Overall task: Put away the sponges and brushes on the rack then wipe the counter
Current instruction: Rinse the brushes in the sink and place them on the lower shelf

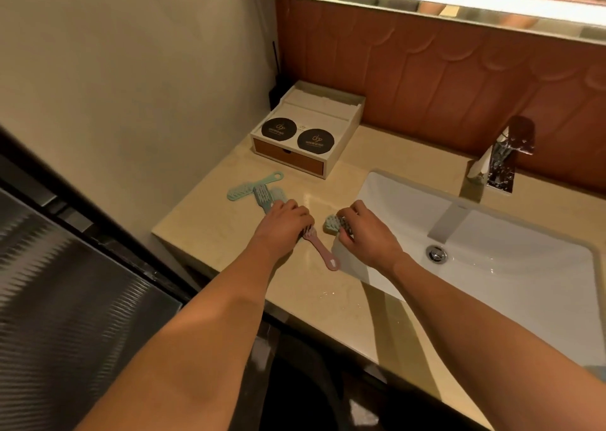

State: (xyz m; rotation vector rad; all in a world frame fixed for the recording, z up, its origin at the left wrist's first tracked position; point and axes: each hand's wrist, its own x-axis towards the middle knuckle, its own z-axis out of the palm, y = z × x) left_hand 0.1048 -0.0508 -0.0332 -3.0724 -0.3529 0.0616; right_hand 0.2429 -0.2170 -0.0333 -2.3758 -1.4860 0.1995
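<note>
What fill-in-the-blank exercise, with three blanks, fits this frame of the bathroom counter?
1. The left hand grips a brush whose handle is ____ in colour.
2. The right hand pinches a small scrubber on the counter, just left of the white ____.
3. The number of round black discs lying on the white box is ____.
Missing words: pink; sink; two.
</note>
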